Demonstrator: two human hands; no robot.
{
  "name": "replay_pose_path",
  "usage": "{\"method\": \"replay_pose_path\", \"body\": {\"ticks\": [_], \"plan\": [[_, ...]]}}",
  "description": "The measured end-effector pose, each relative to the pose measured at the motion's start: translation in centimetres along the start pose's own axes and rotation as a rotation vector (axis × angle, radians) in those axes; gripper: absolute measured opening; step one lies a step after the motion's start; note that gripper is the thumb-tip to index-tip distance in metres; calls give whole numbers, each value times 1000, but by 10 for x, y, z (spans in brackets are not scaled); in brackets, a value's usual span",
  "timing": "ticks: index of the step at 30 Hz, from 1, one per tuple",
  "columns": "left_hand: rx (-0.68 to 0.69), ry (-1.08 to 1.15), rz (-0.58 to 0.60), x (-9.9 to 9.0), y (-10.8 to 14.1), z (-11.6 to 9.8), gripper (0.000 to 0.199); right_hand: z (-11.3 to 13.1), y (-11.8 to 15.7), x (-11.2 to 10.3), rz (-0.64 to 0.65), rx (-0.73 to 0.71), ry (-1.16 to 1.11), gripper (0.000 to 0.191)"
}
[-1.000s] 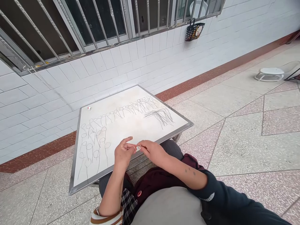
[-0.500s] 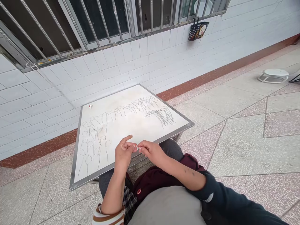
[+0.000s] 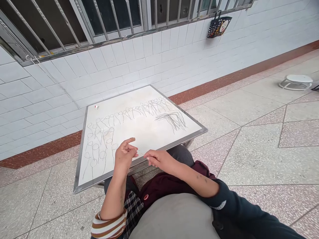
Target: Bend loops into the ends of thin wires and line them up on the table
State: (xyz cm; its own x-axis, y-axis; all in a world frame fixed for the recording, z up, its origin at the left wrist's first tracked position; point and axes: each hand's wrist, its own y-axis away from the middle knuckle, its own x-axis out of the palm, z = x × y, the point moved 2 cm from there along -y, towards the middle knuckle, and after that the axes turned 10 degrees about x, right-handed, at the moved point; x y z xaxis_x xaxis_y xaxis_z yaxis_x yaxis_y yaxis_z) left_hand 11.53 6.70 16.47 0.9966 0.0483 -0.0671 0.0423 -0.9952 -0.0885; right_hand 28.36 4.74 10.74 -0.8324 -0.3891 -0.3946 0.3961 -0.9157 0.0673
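My left hand (image 3: 124, 154) is over the near edge of the white table (image 3: 139, 129), thumb and index finger pinched, other fingers raised. Close on its right, my right hand (image 3: 158, 158) is also closed in a pinch. A very thin strand shows faintly in the gap between the fingertips; its ends are too small to make out. Looped dark thread-like pieces (image 3: 124, 114) lie in a long row across the table and in a group at its left. A bundle of straighter dark strands (image 3: 174, 120) lies at the right.
A small red and white item (image 3: 96, 107) sits at the table's far left corner. Behind the table is a white tiled wall (image 3: 112, 74) with a barred window. A dotted bag (image 3: 218, 27) hangs from the bars. A white stool (image 3: 296, 81) stands at the far right.
My hands have moved apart, my left hand going left from where the fingertips nearly met. The view has shifted slightly.
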Motion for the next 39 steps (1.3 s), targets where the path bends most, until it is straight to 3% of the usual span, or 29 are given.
{"method": "replay_pose_path", "body": {"ticks": [5, 11, 18, 23, 26, 30, 39], "plan": [[15, 12, -40, -4, 3, 1, 52, 7, 8, 0, -191, -73, 317, 20], [14, -15, -29, 1, 9, -4, 54, 9, 4, 4, -261, -108, 467, 21], [11, -8, -19, 10, 15, -6, 54, 14, 2, 7, -267, -117, 316, 26], [24, 29, -25, 13, 18, -5, 53, 10, 7, 11, -342, -80, 180, 25], [26, 28, -23, 12, 17, -6, 52, 6, 8, 14, -289, -83, 109, 26], [23, 20, -29, 9, 17, -5, 50, 6, 11, 14, -209, -100, 121, 26], [13, 17, -25, 13, 19, -6, 53, 7, 18, 11, -283, -102, 156, 25]]}}
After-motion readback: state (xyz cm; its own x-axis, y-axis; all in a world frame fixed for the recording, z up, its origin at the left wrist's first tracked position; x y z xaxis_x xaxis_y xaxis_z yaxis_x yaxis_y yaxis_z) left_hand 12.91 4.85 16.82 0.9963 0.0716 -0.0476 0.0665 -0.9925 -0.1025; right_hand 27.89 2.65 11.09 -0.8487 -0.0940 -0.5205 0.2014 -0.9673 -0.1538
